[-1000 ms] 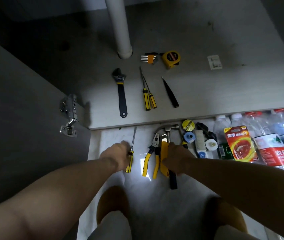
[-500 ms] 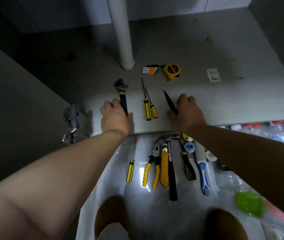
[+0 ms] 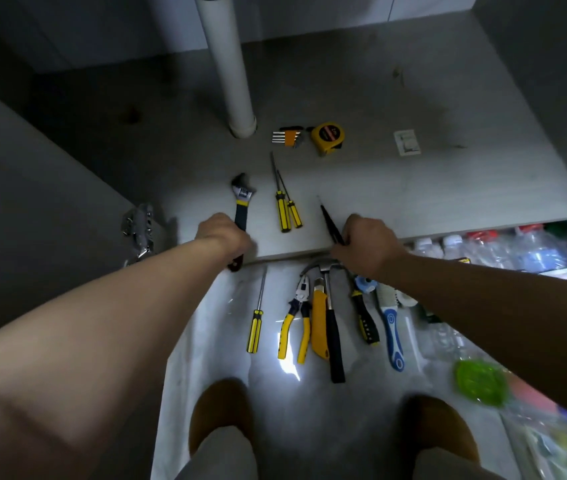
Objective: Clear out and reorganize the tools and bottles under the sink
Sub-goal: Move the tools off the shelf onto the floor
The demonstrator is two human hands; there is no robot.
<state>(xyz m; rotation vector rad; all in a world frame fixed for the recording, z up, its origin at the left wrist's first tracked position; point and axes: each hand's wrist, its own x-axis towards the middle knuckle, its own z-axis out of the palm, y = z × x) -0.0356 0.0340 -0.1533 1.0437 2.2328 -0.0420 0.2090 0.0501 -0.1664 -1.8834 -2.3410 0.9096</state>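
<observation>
My left hand [image 3: 222, 237] grips the handle of a black adjustable wrench [image 3: 241, 202] at the front edge of the cabinet floor [image 3: 413, 195]. My right hand [image 3: 367, 242] grips the near end of a slim black pointed tool [image 3: 329, 220] beside it. Two yellow screwdrivers [image 3: 285, 211] lie between my hands. Farther back lie a hex key set [image 3: 287, 136] and a yellow tape measure [image 3: 327, 135]. On the tile floor below lie a screwdriver [image 3: 255, 320], pliers [image 3: 296, 323], a yellow knife [image 3: 319, 322], a hammer [image 3: 330, 323] and a blue brush [image 3: 391, 323].
A white drain pipe [image 3: 228, 64] rises from the cabinet floor at the back. The open cabinet door with its hinge [image 3: 136, 230] stands on the left. Plastic bottles [image 3: 503, 251] lie at the right, with a green object [image 3: 481, 382] nearer me. A white card [image 3: 406, 142] lies back right.
Both hands left the floor tools and reached up onto the cabinet floor. My left hand has closed round the wrench handle, my right round the black pointed tool; both tools have shifted toward the edge.
</observation>
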